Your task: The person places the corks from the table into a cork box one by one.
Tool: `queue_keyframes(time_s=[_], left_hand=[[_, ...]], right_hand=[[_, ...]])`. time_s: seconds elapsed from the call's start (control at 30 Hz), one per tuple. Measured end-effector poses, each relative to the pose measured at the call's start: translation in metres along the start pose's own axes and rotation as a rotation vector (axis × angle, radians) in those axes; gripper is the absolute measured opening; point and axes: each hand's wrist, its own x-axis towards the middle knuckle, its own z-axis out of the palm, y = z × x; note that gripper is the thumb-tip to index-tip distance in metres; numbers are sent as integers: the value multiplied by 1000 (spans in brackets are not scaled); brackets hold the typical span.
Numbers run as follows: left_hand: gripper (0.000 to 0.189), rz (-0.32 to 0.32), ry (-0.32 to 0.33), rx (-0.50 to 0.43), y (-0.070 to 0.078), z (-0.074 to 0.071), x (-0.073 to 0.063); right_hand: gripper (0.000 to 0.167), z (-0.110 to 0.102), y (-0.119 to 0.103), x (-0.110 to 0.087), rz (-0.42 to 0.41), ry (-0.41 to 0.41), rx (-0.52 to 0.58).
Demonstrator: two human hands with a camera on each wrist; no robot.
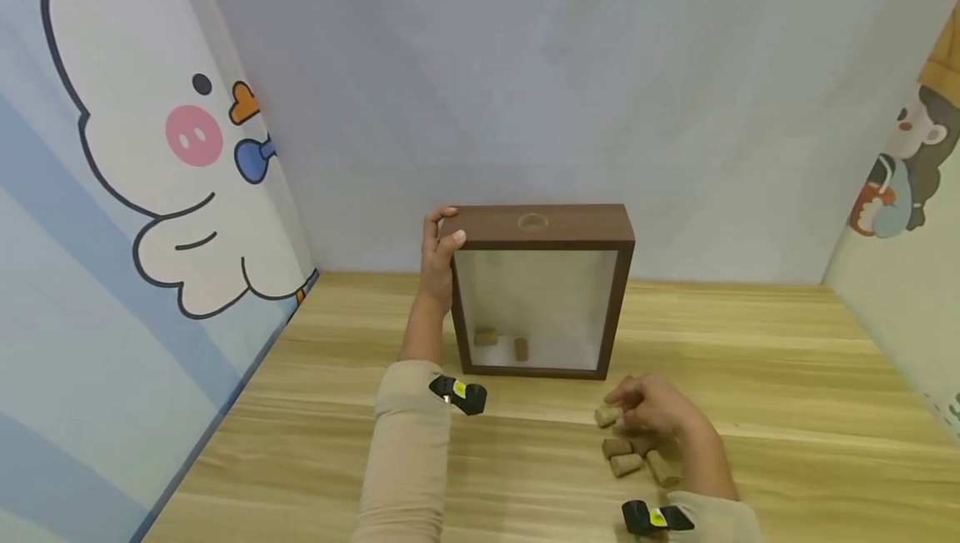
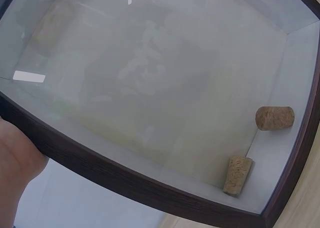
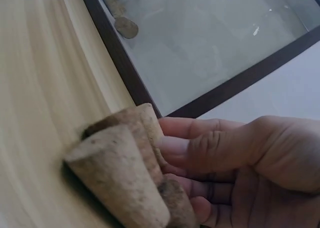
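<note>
A brown wooden shadow box with a clear front and a round hole in its top stands upright on the table. My left hand grips its upper left corner. Inside, at the bottom, lie a cork and a second, tapered cork. In front of the box's right side, my right hand pinches a cork between thumb and fingers. Just below that hand lie several loose corks, one of them large in the right wrist view, a tapered cork.
The wood-grain table reaches back to a pale curtain-like wall. A printed cartoon panel borders the left side, and another printed panel the right. Each sleeve carries a black wrist camera.
</note>
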Motion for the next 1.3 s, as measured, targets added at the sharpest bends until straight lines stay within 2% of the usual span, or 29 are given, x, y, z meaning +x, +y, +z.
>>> queue_keyframes(time_s=[0.17,0.27,0.53,0.7,0.87,1.03,1.17,1.23,1.3], left_hand=[[50,6,0,-4,1,2,-2],[51,2,2,-4,-1,2,-2],[51,-2,7,2,0,-2,-2],[52,-9,11,-9,3,-2,-2],[51,-9,-1,-7,4,1,-3],[48,-18,-8,20,5,2,-2],[45,-24,-15,51,8,2,0],[45,-33,-17,62,9,2,1],[43,-44,-7,81,2,0,4]], right_hand=[[21,10,-2,0,136,91,28],[18,12,-2,-1,162,102,37],[17,0,-14,0,-13,41,10],[17,-7,-29,0,-42,22,43],[24,-10,-45,-1,-55,60,86],[36,-8,-61,3,-200,118,109],[37,-8,-77,6,-330,147,164],[34,-8,-90,5,-365,158,164],[33,-8,-101,4,-380,167,149]])
